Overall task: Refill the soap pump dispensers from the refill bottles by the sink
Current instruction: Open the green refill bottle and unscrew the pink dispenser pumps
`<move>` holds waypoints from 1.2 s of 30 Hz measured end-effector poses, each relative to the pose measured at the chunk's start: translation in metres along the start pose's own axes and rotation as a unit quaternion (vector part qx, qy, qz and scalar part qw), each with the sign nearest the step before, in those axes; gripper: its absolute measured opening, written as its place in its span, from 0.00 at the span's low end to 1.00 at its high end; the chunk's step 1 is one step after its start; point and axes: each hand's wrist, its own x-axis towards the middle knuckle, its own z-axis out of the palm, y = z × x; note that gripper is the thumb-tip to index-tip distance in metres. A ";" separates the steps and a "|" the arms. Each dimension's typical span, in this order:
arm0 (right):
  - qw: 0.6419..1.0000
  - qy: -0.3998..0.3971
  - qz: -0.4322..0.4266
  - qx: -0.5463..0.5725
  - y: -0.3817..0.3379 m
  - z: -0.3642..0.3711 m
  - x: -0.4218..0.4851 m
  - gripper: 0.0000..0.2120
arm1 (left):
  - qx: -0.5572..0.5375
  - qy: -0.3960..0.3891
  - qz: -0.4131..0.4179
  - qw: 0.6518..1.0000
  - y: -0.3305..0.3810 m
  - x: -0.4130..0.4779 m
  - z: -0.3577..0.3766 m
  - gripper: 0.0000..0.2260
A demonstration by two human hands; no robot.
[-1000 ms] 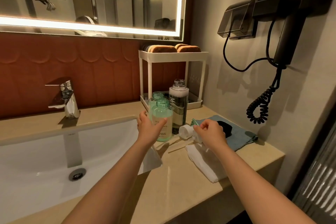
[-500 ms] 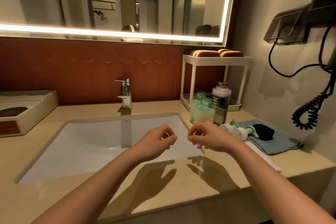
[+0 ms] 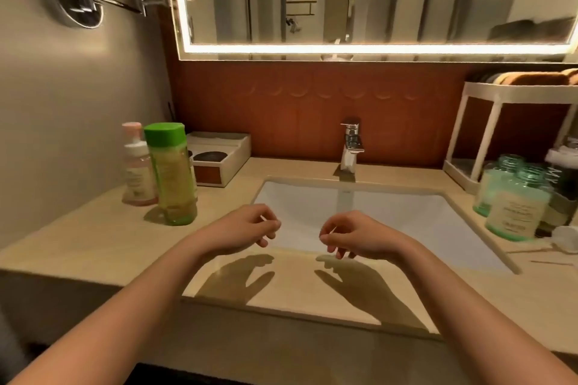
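1. We see faucet (image 3: 352, 147) behind sink (image 3: 422, 222).
2. Left of sink, on counter (image 3: 78, 237): tall bottle (image 3: 172, 175) just right of short bottle (image 3: 137, 166), tray (image 3: 219, 156) behind them.
3. Right of sink: dispensers (image 3: 516, 209) in front of rack (image 3: 497, 94).

1. Green-capped refill bottle (image 3: 172, 175), yellow-green fill, upright left of sink (image 3: 297, 197); pink pump bottle (image 3: 137, 169) just beside it
2. Front teal dispenser bottle (image 3: 516, 206) and rear teal dispenser bottle (image 3: 492, 187), necks open, upright right of sink
3. White pump head (image 3: 566, 237) lying beside them

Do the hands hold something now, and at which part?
Left hand holds nothing. Right hand may pinch something thin at its fingertips; that cannot be told.
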 end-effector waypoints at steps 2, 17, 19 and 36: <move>1.000 -0.020 -0.018 -0.006 -0.019 0.013 0.019 0.08 | -0.007 0.032 -0.025 0.999 -0.019 -0.010 -0.020 0.08; 0.982 0.118 -0.113 -0.091 -0.160 0.052 0.156 0.26 | -0.153 0.372 -0.093 0.911 -0.123 -0.002 -0.098 0.36; 0.972 0.142 -0.139 -0.124 -0.179 0.050 0.173 0.29 | -0.167 0.384 -0.074 0.905 -0.126 0.008 -0.106 0.37; 0.934 0.148 -0.109 -0.307 -0.244 0.058 0.235 0.31 | -0.502 0.355 -0.005 0.789 -0.129 0.069 -0.123 0.23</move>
